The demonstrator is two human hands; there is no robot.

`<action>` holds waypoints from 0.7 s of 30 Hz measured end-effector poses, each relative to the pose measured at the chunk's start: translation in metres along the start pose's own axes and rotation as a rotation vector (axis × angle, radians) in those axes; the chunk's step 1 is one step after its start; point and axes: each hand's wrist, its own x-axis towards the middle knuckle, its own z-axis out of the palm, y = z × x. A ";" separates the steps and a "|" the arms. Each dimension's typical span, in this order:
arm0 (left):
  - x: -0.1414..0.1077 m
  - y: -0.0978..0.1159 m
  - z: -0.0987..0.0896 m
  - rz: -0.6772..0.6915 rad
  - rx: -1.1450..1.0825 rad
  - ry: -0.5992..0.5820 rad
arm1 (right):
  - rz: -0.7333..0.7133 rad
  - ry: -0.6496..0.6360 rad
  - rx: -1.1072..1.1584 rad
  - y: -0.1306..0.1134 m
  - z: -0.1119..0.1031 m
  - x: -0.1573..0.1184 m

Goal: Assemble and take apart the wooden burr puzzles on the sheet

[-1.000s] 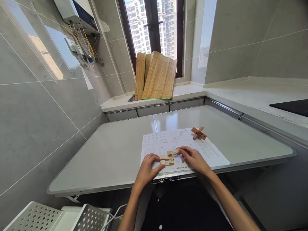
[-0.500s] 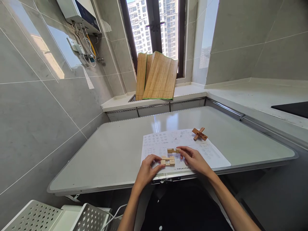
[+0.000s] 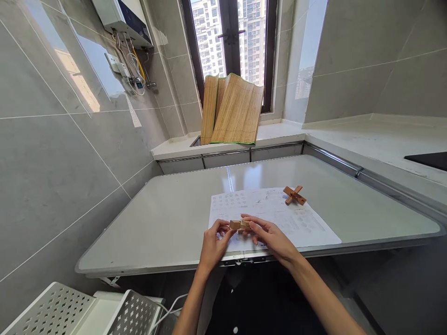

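Light notched wooden puzzle pieces [image 3: 235, 224] are together between my two hands, just above the near part of a printed sheet [image 3: 275, 223]. My left hand [image 3: 214, 242] pinches their left end between thumb and fingers. From the right, my right hand [image 3: 270, 235] grips the other end, its fingers partly covering the wood. How the pieces fit together is hidden by the fingers. Beyond my right hand, a darker brown crossed wooden puzzle [image 3: 295, 195] rests at the sheet's far right corner.
The sheet lies on a pale folding table [image 3: 167, 218] with a seam down its middle. A bamboo mat [image 3: 237, 111] leans at the window. White perforated baskets [image 3: 56, 307] stand below at the left, beside a white cable [image 3: 171, 309].
My right hand has moved left, bringing its wooden piece onto those in my left hand. The pieces are now joined or touching, and the view has shifted slightly.
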 end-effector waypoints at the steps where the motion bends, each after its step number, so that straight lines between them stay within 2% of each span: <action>1: 0.000 0.000 0.000 0.006 0.000 0.000 | 0.005 -0.019 0.015 0.001 0.003 0.001; 4: 0.000 0.001 -0.002 0.021 0.016 -0.018 | -0.007 -0.019 0.015 0.001 0.012 0.004; 9: -0.002 0.004 -0.002 0.031 0.019 -0.047 | -0.043 0.057 -0.043 -0.001 0.016 0.008; 15: -0.003 0.005 -0.002 -0.003 -0.087 -0.087 | -0.109 0.124 -0.127 -0.002 0.012 0.009; 18: 0.000 0.004 -0.003 -0.028 -0.189 -0.107 | -0.086 0.105 -0.124 -0.002 0.011 0.008; 21: 0.001 0.001 -0.006 -0.083 -0.332 -0.067 | -0.044 0.096 -0.111 -0.003 0.007 0.007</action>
